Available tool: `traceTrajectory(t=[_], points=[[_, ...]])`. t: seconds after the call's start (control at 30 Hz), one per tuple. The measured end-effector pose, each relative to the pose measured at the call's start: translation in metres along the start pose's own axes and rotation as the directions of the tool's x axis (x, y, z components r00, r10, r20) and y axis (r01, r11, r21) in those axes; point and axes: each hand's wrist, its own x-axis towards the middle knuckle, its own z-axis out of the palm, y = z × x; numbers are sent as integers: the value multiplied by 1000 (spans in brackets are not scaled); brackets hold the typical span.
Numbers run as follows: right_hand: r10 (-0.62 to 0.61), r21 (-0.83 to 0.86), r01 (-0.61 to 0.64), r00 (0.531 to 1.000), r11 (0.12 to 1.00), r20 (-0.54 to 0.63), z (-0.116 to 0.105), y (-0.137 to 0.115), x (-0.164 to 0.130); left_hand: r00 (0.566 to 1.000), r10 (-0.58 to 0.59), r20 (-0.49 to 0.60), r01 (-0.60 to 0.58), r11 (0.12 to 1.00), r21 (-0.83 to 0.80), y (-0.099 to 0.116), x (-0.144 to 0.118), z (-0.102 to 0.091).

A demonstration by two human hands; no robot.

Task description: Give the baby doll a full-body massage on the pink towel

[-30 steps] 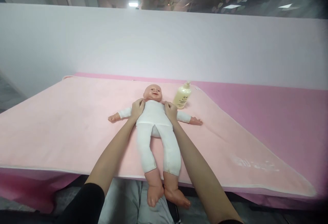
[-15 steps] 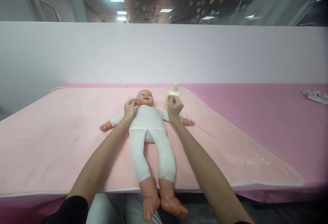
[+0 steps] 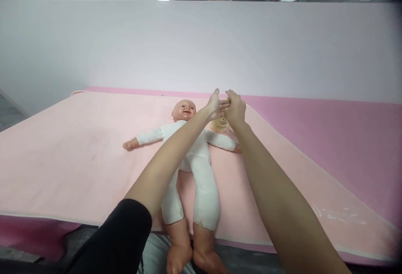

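While both arms reach far over the table, the biggest thing in the room is the pale lilac partition wall (image 3: 201,44) behind it. Below it lies the long table with a bright pink cover (image 3: 345,140), and on that a lighter pink fleece blanket (image 3: 78,157) spread flat. On the blanket a plastic baby doll in a white cloth suit (image 3: 194,157) lies on its back, arms out, with its bare feet hanging past the near edge of the table.

Just beside the doll's head, on its far side from the blanket's middle, stands the small cream-yellow lotion bottle (image 3: 220,124); only its lower part with the label shows, because both hands are above it. The right hand (image 3: 235,107) is curled closed over the top of the bottle, though I cannot tell if it presses a pump or only holds the cap. The left hand (image 3: 216,103) is open and flat, palm turned toward the right one, fingers touching it.

I think the risk is that a hard or slanted push tips the light bottle onto the blanket, or that lotion misses the open palm and drops on the doll's sleeve.
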Motion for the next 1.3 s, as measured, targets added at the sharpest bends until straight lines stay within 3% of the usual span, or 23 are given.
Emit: traceTrajectory(t=[0.1,0.17,0.27,0.33,0.4,0.5,0.63,0.97,1.13,1.3], points=[[-21,-97,31,995,995,97,-9,-1,7,993,43,-106,-29,991,130,6,-22,0],[-41,-221,81,983,972,178,-23,-4,11,974,161,-159,-100,937,336,0,-48,-5],[-84,-315,133,982,940,167,-36,-18,-5,945,323,-47,-193,669,718,-22,-103,-24],[-60,-235,68,997,970,43,-32,-37,-31,929,365,59,-241,477,845,-42,-142,-41],[-24,-67,23,1000,997,-3,-16,-60,-63,939,318,134,-260,396,881,-61,-175,-58],[-43,193,3,978,981,204,18,-91,-103,953,295,66,-173,353,919,-81,-203,-79],[10,278,-92,959,956,283,42,-107,-120,946,315,-80,-60,411,910,-93,-207,-95],[-43,416,-48,977,908,207,20,-127,-119,866,469,-175,-91,490,867,-104,-201,-106],[-224,429,64,916,901,334,29,-130,-126,797,559,-227,-56,443,895,-101,-203,-104],[-118,226,6,866,974,486,37,-121,-121,769,597,-228,-1,358,934,-103,-202,-103]])
